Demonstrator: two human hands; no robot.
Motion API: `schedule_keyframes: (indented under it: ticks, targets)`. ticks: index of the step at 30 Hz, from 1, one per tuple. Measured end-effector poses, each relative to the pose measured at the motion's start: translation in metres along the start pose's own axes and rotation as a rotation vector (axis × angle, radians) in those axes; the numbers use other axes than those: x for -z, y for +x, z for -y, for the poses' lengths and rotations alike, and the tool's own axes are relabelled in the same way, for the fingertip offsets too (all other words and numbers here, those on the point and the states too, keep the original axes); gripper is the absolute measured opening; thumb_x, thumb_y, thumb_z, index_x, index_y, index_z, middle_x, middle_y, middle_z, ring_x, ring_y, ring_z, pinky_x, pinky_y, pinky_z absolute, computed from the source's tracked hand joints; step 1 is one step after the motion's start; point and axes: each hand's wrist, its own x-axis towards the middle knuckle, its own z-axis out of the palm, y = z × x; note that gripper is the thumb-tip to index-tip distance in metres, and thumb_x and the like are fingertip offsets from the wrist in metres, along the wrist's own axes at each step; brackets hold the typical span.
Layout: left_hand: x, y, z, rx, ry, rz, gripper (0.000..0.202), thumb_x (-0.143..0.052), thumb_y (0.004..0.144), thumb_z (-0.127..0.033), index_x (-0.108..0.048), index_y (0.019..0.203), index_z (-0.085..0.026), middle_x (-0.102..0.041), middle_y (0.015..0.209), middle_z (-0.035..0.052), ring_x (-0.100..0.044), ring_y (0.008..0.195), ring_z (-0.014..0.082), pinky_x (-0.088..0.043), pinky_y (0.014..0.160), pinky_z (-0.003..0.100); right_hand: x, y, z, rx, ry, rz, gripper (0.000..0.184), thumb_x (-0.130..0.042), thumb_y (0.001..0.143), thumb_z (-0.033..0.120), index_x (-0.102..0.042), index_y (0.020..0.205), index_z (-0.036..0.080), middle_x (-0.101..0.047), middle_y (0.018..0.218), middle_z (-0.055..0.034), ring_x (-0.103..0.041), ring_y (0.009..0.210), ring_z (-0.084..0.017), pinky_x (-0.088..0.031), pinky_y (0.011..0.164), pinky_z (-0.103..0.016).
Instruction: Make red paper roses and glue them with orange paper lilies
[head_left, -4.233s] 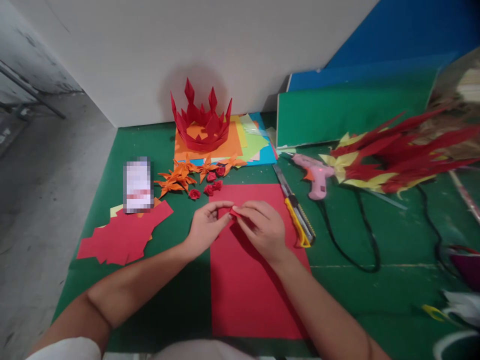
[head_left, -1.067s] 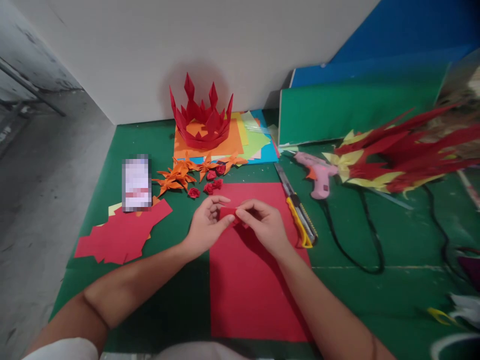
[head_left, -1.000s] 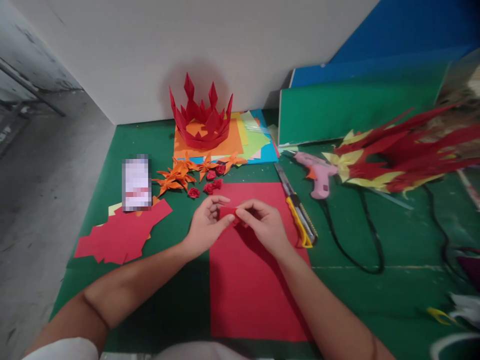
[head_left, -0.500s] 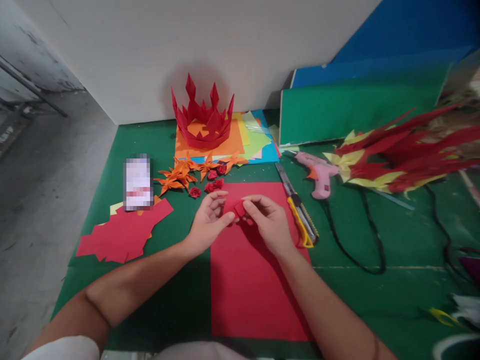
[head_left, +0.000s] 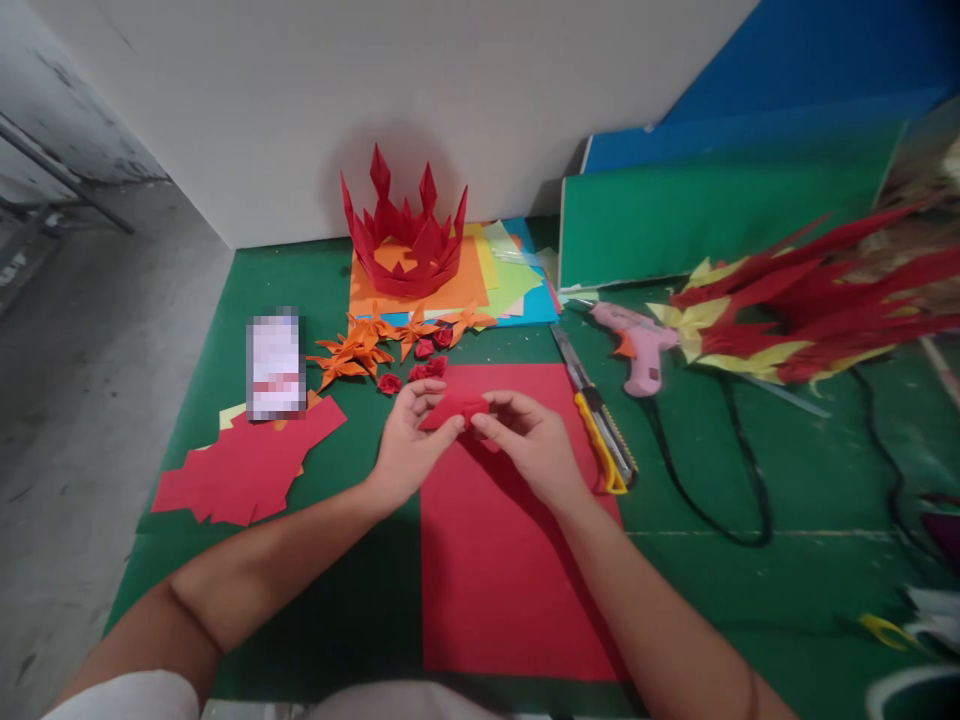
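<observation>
Between my two hands is a small folded piece of red paper (head_left: 466, 408), held above a large red paper sheet (head_left: 517, 570). My left hand (head_left: 412, 435) pinches its left side with thumb and fingers. At its right side, my right hand (head_left: 529, 435) grips it, thumb in front and fingers behind. Part of the fold is hidden by my fingertips. Just beyond my left hand lie several small red paper roses (head_left: 390, 384) and orange paper flowers (head_left: 352, 355). A yellow utility knife (head_left: 596, 420) rests to the right of my right hand.
A red paper crown (head_left: 405, 250) stands on coloured sheets (head_left: 480, 280) at the back. Right of the knife are a pink glue gun (head_left: 637, 345) with a black cord and a red-and-yellow paper piece (head_left: 810, 290). Red paper cutouts (head_left: 247, 465) and a blurred-out phone-shaped object (head_left: 274, 365) lie left.
The folded red paper has turned and opened out, so a wider pointed part shows toward the left. Both hands stay in nearly the same place, with the fingers shifted on it.
</observation>
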Motion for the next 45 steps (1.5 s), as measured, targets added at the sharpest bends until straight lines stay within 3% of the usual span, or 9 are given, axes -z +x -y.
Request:
schedule_keyframes:
  ticks: [4,8,16,26,34,45]
  targets:
    - [-0.0005,-0.0007,0.0013,-0.083,0.036,-0.03,0.036,-0.076,0.065,-0.021,-0.05,0.09,-0.021,-0.055,0.094,0.0016,-0.057,0.09,0.0143,-0.047,0.062,0.019,-0.0002,-0.0004,0.0009,0.006,-0.013,0.011,0.031,-0.08,0.061,0.039,-0.064,0.078,0.018,-0.059,0.061,0.0033,-0.05,0.05,-0.009,-0.045,0.052,-0.025]
    - [0.0,-0.0015,0.003,-0.14,0.097,0.009,0.018,-0.071,0.071,-0.024,-0.055,0.079,-0.019,-0.058,0.083,0.0009,-0.057,0.081,0.0131,-0.047,0.062,0.021,-0.0008,-0.0011,0.0037,0.01,-0.039,0.04,0.027,-0.079,0.064,0.038,-0.064,0.075,0.018,-0.059,0.059,0.0033,-0.049,0.05,-0.009,-0.043,0.052,-0.024]
    - [-0.0001,-0.003,0.0037,-0.189,0.163,0.013,0.014,-0.067,0.073,-0.02,-0.062,0.086,-0.019,-0.066,0.091,0.0042,-0.063,0.086,0.0161,-0.051,0.072,0.026,-0.0002,-0.0021,0.0043,0.011,-0.059,0.044,0.028,-0.077,0.065,0.04,-0.06,0.071,0.018,-0.058,0.056,0.0037,-0.048,0.049,-0.009,-0.04,0.052,-0.025]
    - [0.0009,-0.005,0.0066,-0.273,0.277,0.005,0.018,-0.063,0.074,-0.016,-0.062,0.093,-0.018,-0.068,0.096,0.0057,-0.065,0.092,0.0158,-0.055,0.074,0.025,-0.0003,-0.001,-0.0007,0.018,-0.116,0.034,0.032,-0.074,0.067,0.046,-0.059,0.076,0.019,-0.055,0.056,0.0045,-0.046,0.05,-0.01,-0.039,0.053,-0.026]
    - [-0.0001,-0.0075,0.0035,-0.239,0.235,0.022,0.021,-0.063,0.074,-0.016,-0.062,0.095,-0.017,-0.067,0.099,0.0068,-0.066,0.092,0.016,-0.056,0.071,0.023,0.0012,-0.0021,-0.0011,0.06,-0.246,0.074,0.028,-0.067,0.075,0.045,-0.058,0.076,0.018,-0.052,0.055,0.0038,-0.046,0.05,-0.011,-0.037,0.053,-0.026]
    - [-0.0006,-0.0072,0.005,-0.195,0.214,0.014,0.021,-0.065,0.073,-0.017,-0.062,0.094,-0.017,-0.067,0.098,0.0073,-0.066,0.091,0.0171,-0.056,0.073,0.026,0.0007,-0.0038,0.0025,0.056,-0.194,0.121,0.028,-0.067,0.075,0.045,-0.057,0.077,0.019,-0.05,0.056,0.0049,-0.046,0.051,-0.011,-0.036,0.051,-0.025]
